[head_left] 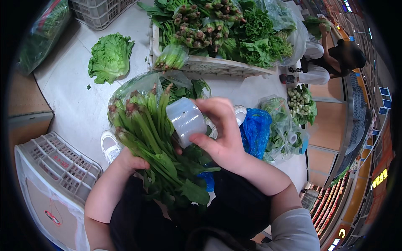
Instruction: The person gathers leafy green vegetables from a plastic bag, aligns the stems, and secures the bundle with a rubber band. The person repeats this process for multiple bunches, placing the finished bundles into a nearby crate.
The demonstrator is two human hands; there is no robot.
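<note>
A bunch of leafy greens, looking like spinach point(147, 125), lies in the grip of my left hand point(132, 161), its pinkish root ends up and its leaves hanging over my lap. My right hand point(223, 131) holds a roll of clear film or tape point(187, 120) between thumb and fingers, against the stems. Whether the film touches the bunch all round cannot be told. Behind the bunch, an open clear plastic bag point(125, 89) holds more greens. My left fingers are mostly hidden under the stems.
A white crate point(226, 66) heaped with greens stands ahead. A lettuce head point(110, 58) lies on the floor. A blue plastic bag point(256, 133) and bagged greens point(276, 135) are at the right, a grey crate point(62, 163) at the left. Another person point(337, 59) sits far right holding greens.
</note>
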